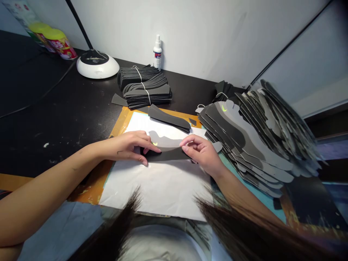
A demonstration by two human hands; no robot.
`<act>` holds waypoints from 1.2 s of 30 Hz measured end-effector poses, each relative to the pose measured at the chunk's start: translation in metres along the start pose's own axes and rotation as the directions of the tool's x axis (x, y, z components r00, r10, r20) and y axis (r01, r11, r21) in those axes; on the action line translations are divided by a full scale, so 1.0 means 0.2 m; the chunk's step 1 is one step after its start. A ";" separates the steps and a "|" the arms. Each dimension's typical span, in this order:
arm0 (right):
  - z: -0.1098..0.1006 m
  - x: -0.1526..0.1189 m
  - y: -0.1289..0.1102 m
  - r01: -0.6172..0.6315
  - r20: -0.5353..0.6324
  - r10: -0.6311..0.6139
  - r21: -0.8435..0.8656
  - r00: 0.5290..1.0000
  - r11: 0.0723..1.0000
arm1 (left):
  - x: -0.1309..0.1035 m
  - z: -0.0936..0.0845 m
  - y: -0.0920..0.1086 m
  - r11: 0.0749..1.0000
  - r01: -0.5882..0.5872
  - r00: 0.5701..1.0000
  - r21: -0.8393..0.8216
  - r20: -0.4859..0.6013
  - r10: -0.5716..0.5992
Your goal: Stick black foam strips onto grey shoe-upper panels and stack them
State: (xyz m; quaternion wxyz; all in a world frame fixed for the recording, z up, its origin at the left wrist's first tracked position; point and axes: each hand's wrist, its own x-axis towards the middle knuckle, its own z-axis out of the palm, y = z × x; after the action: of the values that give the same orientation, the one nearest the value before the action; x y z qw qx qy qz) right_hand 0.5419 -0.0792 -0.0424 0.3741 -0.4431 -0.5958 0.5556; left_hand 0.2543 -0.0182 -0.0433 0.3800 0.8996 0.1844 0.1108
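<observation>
A dark strip [170, 156] is held against a gray piece [165, 140] on white paper [157, 185], its right end pinched between the thumb and fingers of the right hand [199, 152]. The strip's left end is touched by the left hand [136, 146], whose thumb and fingertips are spread apart. Stacked gray pieces [244, 141] are seen at right on the bench [89, 98].

The left forearm [78, 166] is bare out to the left edge of the frame, with a small dark line-shaped marking [119, 152] near the wrist and fainter thin marks farther up. The right forearm [241, 192] is bare too, as are the left hand [133, 146] and right hand [202, 154]. Long, dark, straight hair [114, 232] tapers to wispy ends at bottom left and right; a pale, whitish garment [163, 244] shows at bottom centre.
</observation>
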 end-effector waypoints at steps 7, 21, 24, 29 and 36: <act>-0.01 0.01 0.03 0.033 0.029 -0.037 0.108 0.999 0.994 | 0.00 -0.01 0.02 1.000 -0.001 1.000 -0.003 0.011 0.001; -0.06 0.04 0.07 -0.064 0.070 0.050 0.210 0.996 0.976 | -0.01 -0.01 0.05 0.997 0.071 0.997 0.013 0.020 -0.071; -0.06 0.04 0.07 -0.055 0.079 0.037 0.252 0.996 0.966 | -0.01 -0.01 0.05 0.996 0.093 0.996 -0.005 0.013 -0.093; -0.06 0.04 0.06 -0.059 0.068 0.040 0.295 0.997 0.954 | -0.01 -0.01 0.04 0.994 0.108 0.994 -0.018 0.023 -0.108; -0.05 0.03 0.05 -0.023 0.121 -0.011 0.278 0.993 0.960 | -0.01 -0.01 0.05 0.998 0.023 1.000 0.053 0.011 -0.024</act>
State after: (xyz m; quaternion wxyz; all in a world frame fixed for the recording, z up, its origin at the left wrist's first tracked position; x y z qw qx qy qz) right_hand 0.5505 -0.0694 -0.0514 0.3941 -0.3532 -0.5321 0.6609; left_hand 0.2548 -0.0242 -0.0338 0.3585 0.9077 0.1956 0.0963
